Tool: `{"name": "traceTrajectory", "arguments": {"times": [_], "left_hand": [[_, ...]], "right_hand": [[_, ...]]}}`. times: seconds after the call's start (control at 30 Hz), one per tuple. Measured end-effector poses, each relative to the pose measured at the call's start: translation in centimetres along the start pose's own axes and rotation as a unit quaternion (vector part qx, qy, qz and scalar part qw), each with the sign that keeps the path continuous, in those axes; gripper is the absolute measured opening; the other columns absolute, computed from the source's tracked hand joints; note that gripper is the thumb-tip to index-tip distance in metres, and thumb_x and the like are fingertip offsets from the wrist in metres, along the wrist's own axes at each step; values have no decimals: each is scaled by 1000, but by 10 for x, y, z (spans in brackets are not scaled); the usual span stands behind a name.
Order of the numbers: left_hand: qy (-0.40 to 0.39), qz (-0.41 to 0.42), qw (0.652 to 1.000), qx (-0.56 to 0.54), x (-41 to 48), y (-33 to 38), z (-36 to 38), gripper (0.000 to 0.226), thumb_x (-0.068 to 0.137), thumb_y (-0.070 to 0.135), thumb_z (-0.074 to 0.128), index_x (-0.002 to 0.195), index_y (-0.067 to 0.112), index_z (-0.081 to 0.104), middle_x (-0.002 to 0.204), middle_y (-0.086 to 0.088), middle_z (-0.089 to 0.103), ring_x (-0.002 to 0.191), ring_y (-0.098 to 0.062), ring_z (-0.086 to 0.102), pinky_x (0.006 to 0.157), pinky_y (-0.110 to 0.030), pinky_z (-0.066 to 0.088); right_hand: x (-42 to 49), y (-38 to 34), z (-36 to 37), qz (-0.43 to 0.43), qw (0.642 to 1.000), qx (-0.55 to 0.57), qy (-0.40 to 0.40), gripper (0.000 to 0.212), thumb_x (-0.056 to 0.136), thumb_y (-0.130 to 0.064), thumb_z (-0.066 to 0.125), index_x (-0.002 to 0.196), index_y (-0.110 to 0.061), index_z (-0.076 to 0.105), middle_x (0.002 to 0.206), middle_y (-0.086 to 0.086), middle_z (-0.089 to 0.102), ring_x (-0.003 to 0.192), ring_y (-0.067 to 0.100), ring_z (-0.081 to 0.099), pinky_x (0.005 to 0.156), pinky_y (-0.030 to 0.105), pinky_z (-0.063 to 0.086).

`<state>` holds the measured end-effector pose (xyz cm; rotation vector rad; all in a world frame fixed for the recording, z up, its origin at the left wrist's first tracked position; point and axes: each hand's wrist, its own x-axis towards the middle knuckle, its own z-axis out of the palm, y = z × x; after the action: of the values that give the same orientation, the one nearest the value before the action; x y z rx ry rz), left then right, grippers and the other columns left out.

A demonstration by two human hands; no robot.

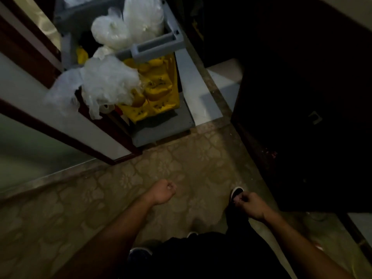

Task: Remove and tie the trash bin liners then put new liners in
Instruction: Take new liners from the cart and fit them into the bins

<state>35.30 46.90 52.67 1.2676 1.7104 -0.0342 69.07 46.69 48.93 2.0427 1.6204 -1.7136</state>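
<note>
A grey cleaning cart stands ahead in a doorway, seen from above. Clear plastic liner bags are piled on it: a crumpled one at its near left, and fuller tied ones further back. A yellow bag hangs on the cart's near side. My left hand is low in the middle of the view, fingers curled, holding nothing visible. My right hand is to its right, fingers also curled, with nothing seen in it. Both hands are well short of the cart.
A patterned carpet covers the floor under me. A white wall with dark trim runs along the left. A dark door or cabinet fills the right. My shoes show below.
</note>
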Motion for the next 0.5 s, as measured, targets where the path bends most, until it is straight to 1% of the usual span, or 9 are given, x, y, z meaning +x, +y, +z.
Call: {"name": "traceTrajectory", "arguments": {"times": [0.03,0.07,0.13,0.2,0.23,0.3,0.37,0.43,0.5], "left_hand": [[6,-4,1000,5,5,12,-1,18,99,10,51,100,7,69,74,9,58,62,0,50,54,-8,39],[15,-18,1000,3,7,21,-2,18,99,11,52,95,10,69,73,11,58,62,1,50,58,-11,42],[35,-46,998,-10,8,38,-2,21,98,16,55,79,17,64,69,12,57,62,0,51,67,-22,46],[51,-67,996,-3,6,50,-2,24,96,22,54,74,16,61,70,5,60,63,-6,54,72,-30,48],[58,-76,995,-3,4,54,-2,25,97,24,53,75,19,61,74,4,62,66,-7,56,72,-28,49],[74,-103,992,-15,-2,59,-2,20,98,28,56,79,34,58,81,10,63,69,-2,57,66,-17,47],[93,-122,987,-36,-8,61,-3,20,98,29,57,83,41,53,84,11,62,70,-3,59,61,-13,44],[116,-134,983,-57,-15,71,-10,22,101,27,55,85,41,50,83,15,55,67,5,58,62,-8,40],[146,-141,976,-80,-19,82,-19,17,102,22,54,89,32,57,88,20,53,69,18,55,64,-5,38]], "right_hand": [[15,-4,-14,-6,1000,-12,-8,24,99,-14,61,75,-13,64,63,-4,59,54,4,52,52,15,39],[30,-9,-28,-11,999,-23,-23,28,99,-13,60,72,-14,61,62,-4,59,53,4,52,51,15,39],[58,-23,-51,-17,998,-45,-48,29,100,-15,60,71,-13,61,64,1,62,56,11,56,52,20,43],[80,-49,-68,-31,996,-54,-67,28,100,-15,59,73,-10,61,68,6,64,58,16,57,54,26,48],[90,-64,-74,-44,994,-58,-81,28,101,-14,59,73,-9,61,70,8,64,58,17,57,55,28,49],[105,-99,-85,-81,987,-78,-112,29,101,-13,56,73,-11,61,74,11,64,59,16,55,55,24,46],[117,-136,-91,-128,976,-100,-142,28,101,-12,56,75,-10,64,79,17,67,63,17,58,58,23,46],[128,-178,-93,-173,966,-103,-163,23,102,-12,56,86,-1,68,89,24,71,73,21,63,69,28,52],[138,-222,-91,-221,954,-101,-175,24,102,-14,57,99,7,69,98,26,72,81,25,65,79,37,55]]}}
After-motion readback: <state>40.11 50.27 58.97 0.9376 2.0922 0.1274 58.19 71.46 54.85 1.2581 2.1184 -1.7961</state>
